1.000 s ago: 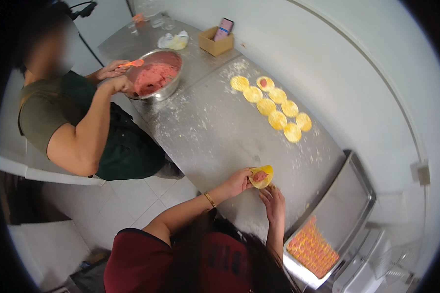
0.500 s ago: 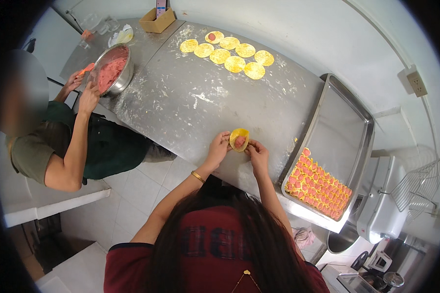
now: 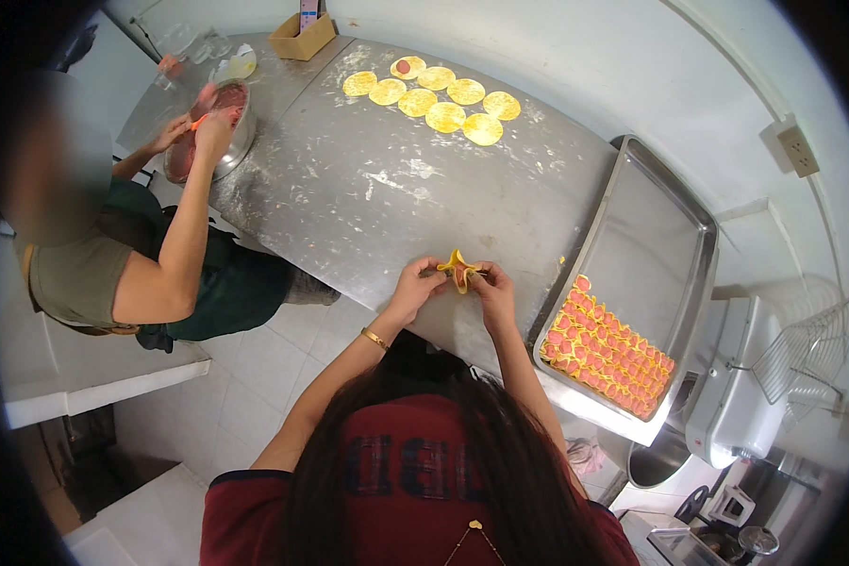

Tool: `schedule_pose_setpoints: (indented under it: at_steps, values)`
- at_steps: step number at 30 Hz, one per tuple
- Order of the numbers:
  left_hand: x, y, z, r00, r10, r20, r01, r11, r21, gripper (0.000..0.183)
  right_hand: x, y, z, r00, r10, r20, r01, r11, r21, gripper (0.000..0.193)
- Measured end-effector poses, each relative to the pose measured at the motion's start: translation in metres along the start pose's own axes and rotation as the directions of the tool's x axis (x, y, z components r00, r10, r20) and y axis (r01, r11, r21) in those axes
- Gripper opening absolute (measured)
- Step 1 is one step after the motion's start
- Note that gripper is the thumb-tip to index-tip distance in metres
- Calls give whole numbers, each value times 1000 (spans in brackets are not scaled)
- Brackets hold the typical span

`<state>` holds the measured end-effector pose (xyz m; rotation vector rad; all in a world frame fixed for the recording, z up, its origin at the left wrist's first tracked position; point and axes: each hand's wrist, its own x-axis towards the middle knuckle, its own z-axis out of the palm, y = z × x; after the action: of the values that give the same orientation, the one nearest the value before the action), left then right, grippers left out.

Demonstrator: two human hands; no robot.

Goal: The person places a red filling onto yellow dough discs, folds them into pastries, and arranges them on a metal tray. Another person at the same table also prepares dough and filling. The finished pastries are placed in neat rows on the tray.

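Over the near edge of the steel table, a yellow dumpling wrapper [image 3: 458,258] with pink meat filling is pinched inward from both sides, its edges standing up in points. My left hand [image 3: 415,288] grips its left side, and my right hand [image 3: 495,291] grips the right side. To the right, a large metal tray [image 3: 653,222] holds rows of open-topped yellow dumplings [image 3: 604,349] with pink filling in its near part. Flat round yellow wrappers [image 3: 445,117] lie in two rows at the far side; one at the left end of the back row carries a dab of meat [image 3: 404,67].
At left a co-worker [image 3: 174,255] works with an orange-handled tool over a steel bowl [image 3: 247,141] of pink meat. A cardboard box [image 3: 302,40] holding a phone stands at the back. Flour streaks the table [image 3: 349,226]. A white machine [image 3: 722,387] stands right of the tray.
The wrapper was a cupped, open round and is now folded inward between my hands. The co-worker's hands have shifted right, over the bowl. The whole view has moved slightly.
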<state>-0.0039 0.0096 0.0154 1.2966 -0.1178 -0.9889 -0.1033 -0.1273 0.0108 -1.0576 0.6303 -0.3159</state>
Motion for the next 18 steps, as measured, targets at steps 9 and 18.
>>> schedule_pose_setpoints:
  at_steps: [9, 18]
  values:
    - [-12, 3, 18, 996, 58, 71, -48, 991, -127, 18, -22, -14, -13, 996, -90, 12, 91, 995, -42, 25]
    - [-9, 0, 22, 981, 186, 49, -189, 889, 417, 17, -21, -13, -28, 992, -118, 52, 129, 934, -334, 47]
